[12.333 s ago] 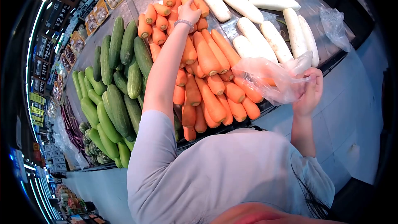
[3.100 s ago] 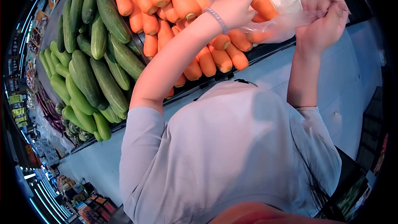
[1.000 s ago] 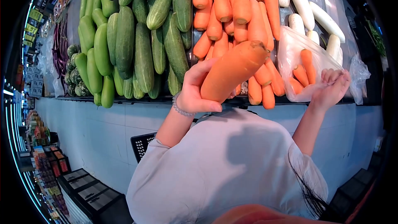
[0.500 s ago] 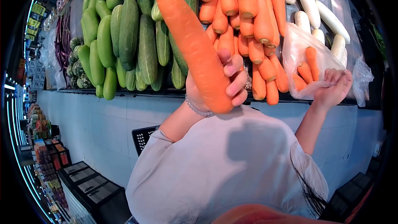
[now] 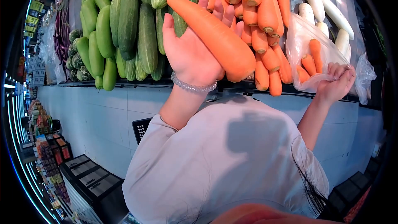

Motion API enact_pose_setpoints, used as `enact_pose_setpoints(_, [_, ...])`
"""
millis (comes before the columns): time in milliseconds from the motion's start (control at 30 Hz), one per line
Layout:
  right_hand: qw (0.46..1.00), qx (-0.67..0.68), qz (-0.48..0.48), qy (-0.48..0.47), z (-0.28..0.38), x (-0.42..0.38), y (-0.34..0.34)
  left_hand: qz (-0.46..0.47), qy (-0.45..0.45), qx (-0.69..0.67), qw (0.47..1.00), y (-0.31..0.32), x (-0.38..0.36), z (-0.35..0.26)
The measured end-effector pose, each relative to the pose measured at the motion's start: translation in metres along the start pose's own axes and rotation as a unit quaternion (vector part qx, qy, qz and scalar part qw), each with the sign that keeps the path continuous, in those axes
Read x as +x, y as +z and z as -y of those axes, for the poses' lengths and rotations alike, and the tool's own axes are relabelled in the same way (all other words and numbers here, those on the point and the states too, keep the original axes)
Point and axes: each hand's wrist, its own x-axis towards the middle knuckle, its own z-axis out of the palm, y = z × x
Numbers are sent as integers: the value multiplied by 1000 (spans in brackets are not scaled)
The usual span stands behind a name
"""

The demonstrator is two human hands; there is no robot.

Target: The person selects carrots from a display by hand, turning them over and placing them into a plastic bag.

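A large orange carrot (image 5: 222, 45) lies slantwise across the palm and fingers of my left hand (image 5: 188, 52). That hand is palm up with its fingers loosely spread behind the carrot, and a clear bead bracelet (image 5: 194, 85) circles the wrist. My right hand (image 5: 338, 82) pinches the edge of a clear plastic bag (image 5: 299, 37). Inside the bag, three smaller carrots (image 5: 316, 54) show through the film. Behind both hands is a pile of large carrots (image 5: 268, 10) on the produce display.
Cucumbers (image 5: 129, 27), light green gourds (image 5: 98, 43) and purple long beans (image 5: 62, 39) fill the display's left side. White radishes (image 5: 338, 16) lie at right, near another crumpled bag (image 5: 365, 76). A black perforated basket (image 5: 141, 129) is by my left side.
My left hand has turned palm up and loosened its fingers. The carrot has tilted over and moved lower, nearer the display. My right hand still pinches the bag.
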Motion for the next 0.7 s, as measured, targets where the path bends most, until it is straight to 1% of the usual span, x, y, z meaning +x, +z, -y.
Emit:
enact_pose_setpoints(33, [1000, 3, 2, 0, 0, 0, -1, 10, -11, 35, 999, -3, 3, -1])
enact_pose_setpoints(133, [1000, -1, -7, 5, 2, -1, 1, 6, -51, 14, 999, -14, 13, -5])
enact_pose_setpoints(167, [1000, -1, -12, 6, 2, -1, 2, -43, 6, 97, 994, -14, 13, 3])
enact_pose_setpoints(200, [1000, -1, -15, 7, 2, -2, 3, 2, -33, 22, 999, -20, 14, 1])
enact_pose_setpoints(267, [1000, -1, -18, 9, 2, -3, 5, 92, -109, -128, 982, -37, 17, -5])
enact_pose_setpoints(300, [1000, -1, -16, 9, 1, -3, 5, 111, -85, -69, 988, -27, 16, -3])
enact_pose_setpoints(400, [1000, 0, -5, 7, 1, -3, 4, 28, -76, 18, 997, -5, 8, -1])
enact_pose_setpoints(467, [1000, -1, -3, 8, 2, -4, 2, 145, -174, 44, 973, -26, 20, -8])
enact_pose_setpoints(500, [1000, -5, -7, 8, 2, -3, 2, 205, -226, 53, 951, -24, 25, -6])
enact_pose_setpoints(533, [1000, -11, -13, 7, 3, -2, 2, 189, -195, 251, 929, -18, 28, -3])
enact_pose_setpoints(567, [1000, -14, -16, 5, 4, -2, 3, 168, -157, 438, 869, -8, 32, 2])
enact_pose_setpoints(600, [1000, -10, -8, 1, 6, -2, 5, 145, -112, 605, 775, 2, 33, 10])
enact_pose_setpoints(633, [1000, -6, -5, -2, 6, -2, 4, 227, -15, 736, 637, 0, 45, 24])
enact_pose_setpoints(667, [1000, -2, -1, -4, 7, -1, 2, 304, 39, 868, 391, 7, 57, 28])
enact_pose_setpoints(700, [1000, -3, -2, -6, 8, 1, 0, 307, -25, 908, 284, 15, 69, 43])
